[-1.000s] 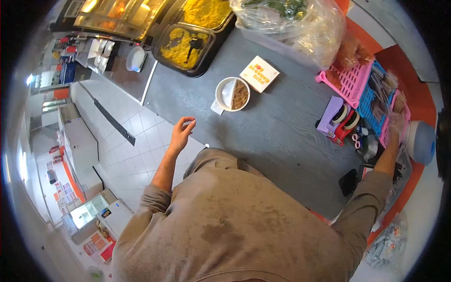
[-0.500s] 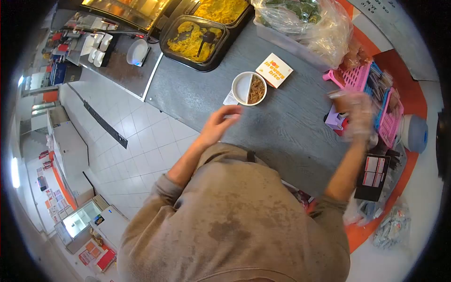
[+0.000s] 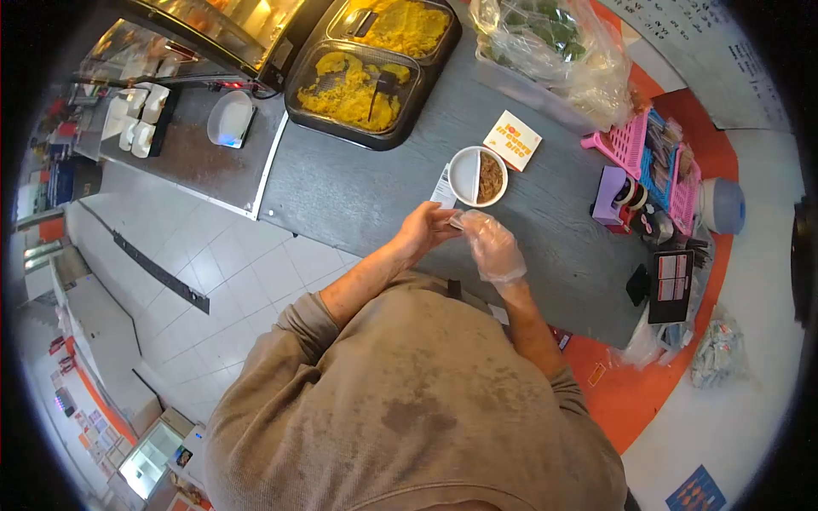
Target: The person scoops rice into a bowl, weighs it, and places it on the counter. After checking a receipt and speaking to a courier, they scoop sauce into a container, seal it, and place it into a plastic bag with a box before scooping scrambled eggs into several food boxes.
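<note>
Two hands meet low over the grey counter point(image 3: 366, 183), just near of the divided bowl point(image 3: 477, 176).
The tray of yellow food point(image 3: 354, 81) stands far left. The bare left hand point(image 3: 423, 232) pinches a small clear thing point(image 3: 456, 221); the gloved right hand point(image 3: 492, 249) bends its fingers toward it, grip unclear. A slow, firm pinch, close above the counter, seems safest.

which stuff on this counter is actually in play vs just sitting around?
In play:
- left hand and gloved right hand, fingertips together at the counter's near edge
- divided bowl, brown food in one half, just beyond them
- paper slip against the bowl

Lying about:
- yellow rice
- bagged greens
- printed card
- pink baskets
- tape dispenser
- card terminal
</note>
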`<action>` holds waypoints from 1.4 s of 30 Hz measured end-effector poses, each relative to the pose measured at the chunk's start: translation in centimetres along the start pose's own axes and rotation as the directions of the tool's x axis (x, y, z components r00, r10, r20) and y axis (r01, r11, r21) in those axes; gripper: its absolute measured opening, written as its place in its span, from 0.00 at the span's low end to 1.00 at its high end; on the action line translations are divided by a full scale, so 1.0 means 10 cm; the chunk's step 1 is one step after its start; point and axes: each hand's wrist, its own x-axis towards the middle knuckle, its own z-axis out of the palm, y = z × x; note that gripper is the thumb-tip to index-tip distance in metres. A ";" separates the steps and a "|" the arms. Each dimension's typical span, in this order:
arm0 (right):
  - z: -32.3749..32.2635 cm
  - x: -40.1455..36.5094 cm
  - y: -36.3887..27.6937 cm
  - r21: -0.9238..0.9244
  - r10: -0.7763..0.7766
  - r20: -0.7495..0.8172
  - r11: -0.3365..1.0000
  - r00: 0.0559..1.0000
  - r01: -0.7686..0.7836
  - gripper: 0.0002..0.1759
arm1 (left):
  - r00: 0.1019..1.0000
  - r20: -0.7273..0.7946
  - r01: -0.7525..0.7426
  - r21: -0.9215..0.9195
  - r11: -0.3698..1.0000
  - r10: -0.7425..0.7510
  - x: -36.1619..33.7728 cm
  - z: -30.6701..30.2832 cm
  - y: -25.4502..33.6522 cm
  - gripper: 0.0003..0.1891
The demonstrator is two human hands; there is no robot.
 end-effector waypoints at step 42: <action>1.43 2.42 -1.71 0.777 0.028 0.466 0.465 0.884 -0.425 0.30 | 0.477 -0.261 -0.792 0.286 0.539 0.839 -0.86 -1.17 1.75 0.54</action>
